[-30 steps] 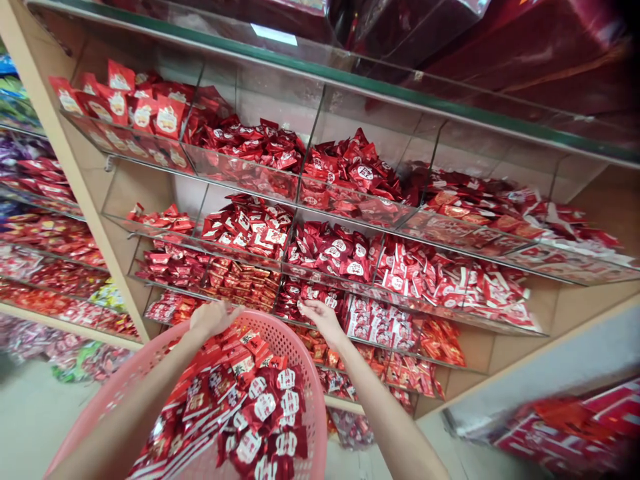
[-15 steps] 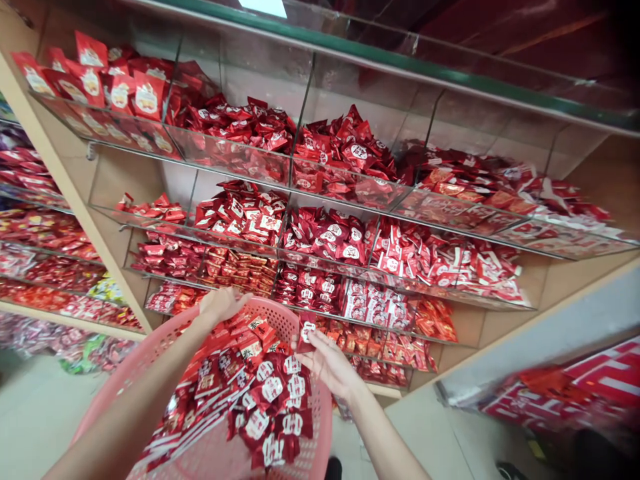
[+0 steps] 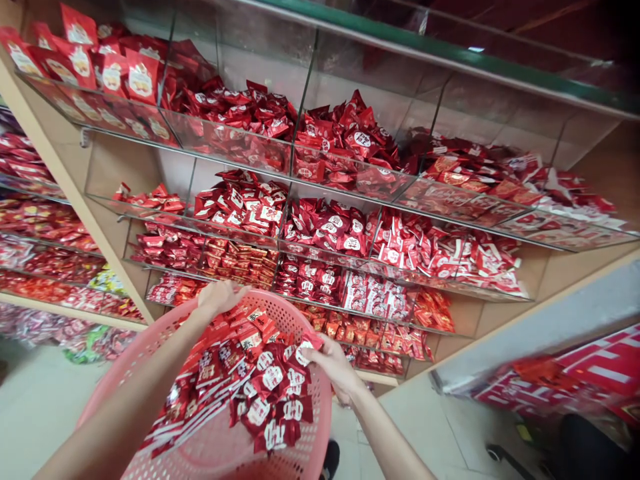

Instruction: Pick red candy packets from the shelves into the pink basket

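Note:
My left hand (image 3: pixel 220 298) is closed over the far left rim of a pink perforated plastic basket (image 3: pixel 320 427), its fingertips partly hidden. At the basket's right rim, my right hand (image 3: pixel 334 365) pinches a small red snack packet (image 3: pixel 303 352) with a white label between thumb and fingers. Inside the basket, dark red packets with white labels (image 3: pixel 273 378) are laid in rows on the right. Bright orange-red packets (image 3: pixel 257 320) lie along the far side, and more red packets with white edges stand in slanted rows to the left.
Ahead, a wooden shelf unit with clear-fronted bins (image 3: pixel 230 137) holds heaps of red packets on several levels. Another stocked shelf (image 3: pixel 45 220) stands at left. Red printed bags (image 3: pixel 565 373) lie on the floor at right, near a black chair base (image 3: pixel 505 460).
My right hand has lowered slightly and moved right to the basket's rim with the packet. My left hand stays on the rim. The view has shifted a little.

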Demonstrator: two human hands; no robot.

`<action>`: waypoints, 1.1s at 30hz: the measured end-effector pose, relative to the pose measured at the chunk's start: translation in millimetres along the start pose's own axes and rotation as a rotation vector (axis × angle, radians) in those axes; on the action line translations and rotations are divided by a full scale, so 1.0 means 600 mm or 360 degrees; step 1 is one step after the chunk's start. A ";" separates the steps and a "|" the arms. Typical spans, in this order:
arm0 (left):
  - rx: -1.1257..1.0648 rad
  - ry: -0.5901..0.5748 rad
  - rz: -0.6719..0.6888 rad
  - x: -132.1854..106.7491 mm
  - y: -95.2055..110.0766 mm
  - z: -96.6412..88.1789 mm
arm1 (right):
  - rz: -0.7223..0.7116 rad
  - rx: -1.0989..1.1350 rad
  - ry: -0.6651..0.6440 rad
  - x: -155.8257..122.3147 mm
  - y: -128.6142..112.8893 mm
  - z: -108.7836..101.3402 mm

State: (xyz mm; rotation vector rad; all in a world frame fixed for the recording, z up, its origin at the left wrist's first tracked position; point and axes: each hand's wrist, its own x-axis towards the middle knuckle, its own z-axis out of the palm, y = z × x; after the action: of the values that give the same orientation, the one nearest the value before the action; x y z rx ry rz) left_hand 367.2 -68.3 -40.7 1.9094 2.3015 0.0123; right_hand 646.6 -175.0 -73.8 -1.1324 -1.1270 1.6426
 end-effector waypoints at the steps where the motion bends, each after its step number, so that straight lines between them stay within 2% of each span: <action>1: 0.0004 0.0003 0.0001 0.001 0.000 0.001 | -0.0033 -0.0085 0.0018 -0.001 0.003 -0.004; 6: 0.0017 0.0013 0.0007 0.005 0.000 0.003 | -0.0189 -0.0502 -0.0011 -0.004 0.029 -0.022; 11: 0.0000 0.0009 0.0000 0.009 -0.002 0.003 | -0.0048 -0.0674 -0.0077 -0.021 0.046 -0.024; 14: -0.0009 0.0009 -0.0004 0.010 -0.003 0.005 | -0.0048 -0.0857 -0.0091 -0.035 0.053 -0.020; 17: -0.0011 0.0019 -0.0006 0.009 -0.005 0.006 | -0.0155 -0.1244 -0.0105 -0.044 0.055 -0.013; 21: -0.0021 0.0017 0.0002 0.007 -0.007 0.005 | -0.0209 -0.1660 -0.0060 -0.051 0.046 0.000; 27: -0.0026 0.0014 -0.0023 0.003 -0.007 0.002 | -0.0187 -0.2302 -0.0134 -0.056 0.031 0.024; 30: -0.0027 0.0009 -0.0032 0.002 -0.006 0.000 | -0.0251 -0.2486 -0.0091 -0.055 0.040 0.028; 33: -0.0040 -0.0007 -0.0044 0.001 -0.005 -0.003 | -0.0306 -0.2513 -0.0015 -0.053 0.047 0.023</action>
State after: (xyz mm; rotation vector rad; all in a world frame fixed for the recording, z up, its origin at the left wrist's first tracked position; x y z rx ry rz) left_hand 363.9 -67.9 -39.6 1.8639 2.3132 0.0333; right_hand 637.4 -215.5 -91.3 -1.7512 -2.5290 0.3274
